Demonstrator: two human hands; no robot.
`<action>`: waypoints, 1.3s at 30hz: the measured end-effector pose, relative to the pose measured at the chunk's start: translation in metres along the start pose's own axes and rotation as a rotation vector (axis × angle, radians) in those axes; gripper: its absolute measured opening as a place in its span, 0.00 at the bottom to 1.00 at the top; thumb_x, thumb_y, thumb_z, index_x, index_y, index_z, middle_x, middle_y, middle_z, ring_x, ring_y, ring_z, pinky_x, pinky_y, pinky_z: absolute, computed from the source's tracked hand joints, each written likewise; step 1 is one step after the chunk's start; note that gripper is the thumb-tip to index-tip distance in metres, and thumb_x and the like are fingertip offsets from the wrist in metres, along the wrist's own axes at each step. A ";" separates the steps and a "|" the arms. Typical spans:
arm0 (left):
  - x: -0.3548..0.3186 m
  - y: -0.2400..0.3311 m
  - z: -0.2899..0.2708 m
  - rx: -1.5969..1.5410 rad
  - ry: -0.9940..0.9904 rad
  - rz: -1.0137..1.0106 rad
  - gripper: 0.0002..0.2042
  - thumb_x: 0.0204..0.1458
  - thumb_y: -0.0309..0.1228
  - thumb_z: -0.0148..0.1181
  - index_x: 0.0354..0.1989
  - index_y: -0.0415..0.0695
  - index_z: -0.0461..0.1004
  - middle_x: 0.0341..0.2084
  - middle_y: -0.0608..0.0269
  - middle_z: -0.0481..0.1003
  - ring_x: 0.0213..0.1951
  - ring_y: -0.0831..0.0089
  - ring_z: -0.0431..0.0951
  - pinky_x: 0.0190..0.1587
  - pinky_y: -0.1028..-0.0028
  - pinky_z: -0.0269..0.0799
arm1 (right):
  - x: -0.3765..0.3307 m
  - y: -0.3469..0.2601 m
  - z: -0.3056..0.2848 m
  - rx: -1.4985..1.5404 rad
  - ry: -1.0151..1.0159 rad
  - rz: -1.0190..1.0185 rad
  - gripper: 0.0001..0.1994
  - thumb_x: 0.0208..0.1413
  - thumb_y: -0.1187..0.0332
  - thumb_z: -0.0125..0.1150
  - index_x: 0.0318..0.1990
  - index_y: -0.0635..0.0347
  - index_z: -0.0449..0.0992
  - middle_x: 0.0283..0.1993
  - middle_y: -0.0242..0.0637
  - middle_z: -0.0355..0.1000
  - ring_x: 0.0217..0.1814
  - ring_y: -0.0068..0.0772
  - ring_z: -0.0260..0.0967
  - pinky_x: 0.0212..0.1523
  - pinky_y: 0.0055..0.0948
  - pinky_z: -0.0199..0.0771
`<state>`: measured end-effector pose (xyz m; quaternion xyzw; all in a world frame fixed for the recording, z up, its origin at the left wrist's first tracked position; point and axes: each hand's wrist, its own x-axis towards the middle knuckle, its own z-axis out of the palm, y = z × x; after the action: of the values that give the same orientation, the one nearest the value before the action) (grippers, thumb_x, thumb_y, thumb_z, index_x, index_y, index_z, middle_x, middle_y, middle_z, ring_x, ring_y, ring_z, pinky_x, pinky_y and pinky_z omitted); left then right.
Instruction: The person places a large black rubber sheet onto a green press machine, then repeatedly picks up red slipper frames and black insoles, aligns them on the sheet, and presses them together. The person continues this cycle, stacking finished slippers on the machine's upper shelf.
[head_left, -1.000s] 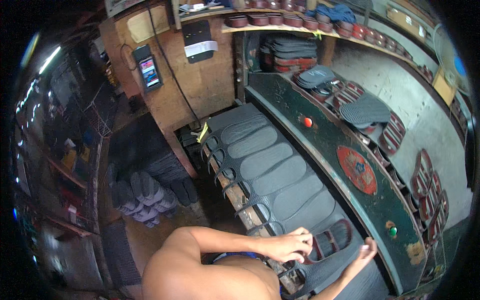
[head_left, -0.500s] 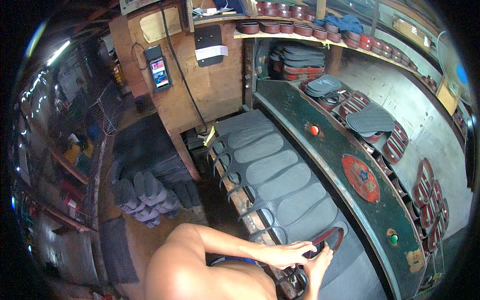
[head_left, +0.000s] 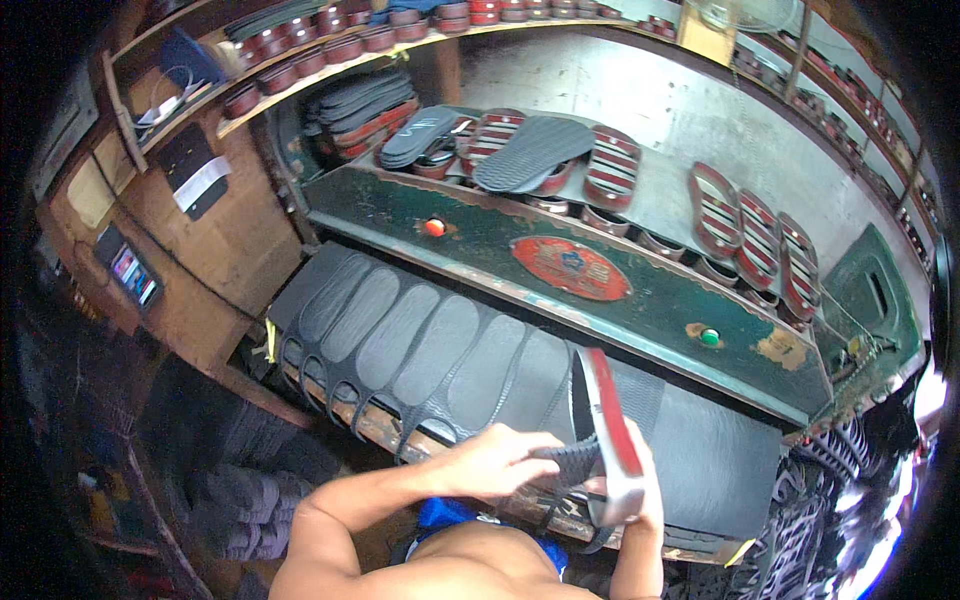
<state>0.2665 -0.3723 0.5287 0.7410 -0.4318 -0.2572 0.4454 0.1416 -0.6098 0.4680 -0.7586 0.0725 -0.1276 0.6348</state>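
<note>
A red metal sole-shaped cutting die stands tilted on edge above the bench, with my right hand wrapped around its near end. My left hand pinches a black textured rubber sole at the die's left side. Part of that sole is inside or behind the die, so I cannot tell how far it is out. Below lies a black rubber sheet. Thin strips outline several sole-shaped cut-outs along its left part, with loops overhanging the front edge.
Behind the bench runs a dark green machine beam with an orange button and a green button. More dies and black soles lie on top. A shelf holds dies; stacked soles sit at lower left.
The die has been lifted off the sheet and turned on edge. My left hand has moved to the black sole at its side. My view has swung to the right.
</note>
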 end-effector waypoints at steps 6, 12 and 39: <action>0.011 0.041 -0.135 0.200 0.537 0.262 0.08 0.56 0.26 0.64 0.42 0.35 0.80 0.30 0.60 0.80 0.30 0.79 0.76 0.34 0.75 0.73 | 0.000 -0.078 -0.059 0.356 0.291 -0.315 0.45 0.30 0.64 0.81 0.63 0.67 0.72 0.61 0.42 0.71 0.61 0.36 0.69 0.66 0.37 0.62; 0.134 -0.002 -0.207 -0.439 0.699 0.446 0.17 0.65 0.35 0.61 0.54 0.34 0.76 0.43 0.64 0.79 0.37 0.78 0.77 0.41 0.77 0.74 | 0.084 -0.160 -0.103 -0.211 0.194 -0.294 0.47 0.31 0.68 0.81 0.66 0.65 0.67 0.59 0.44 0.70 0.63 0.39 0.67 0.68 0.36 0.62; 0.190 -0.063 -0.237 -0.811 0.583 0.088 0.29 0.65 0.39 0.60 0.69 0.42 0.57 0.57 0.55 0.70 0.51 0.63 0.77 0.41 0.57 0.86 | 0.349 -0.136 -0.097 -1.529 -0.079 -0.199 0.53 0.29 0.41 0.83 0.64 0.62 0.71 0.59 0.52 0.72 0.64 0.53 0.69 0.67 0.49 0.61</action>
<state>0.5684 -0.4191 0.5856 0.5305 -0.1856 -0.1675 0.8100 0.4403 -0.7717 0.6524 -0.9932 0.0492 -0.0716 -0.0779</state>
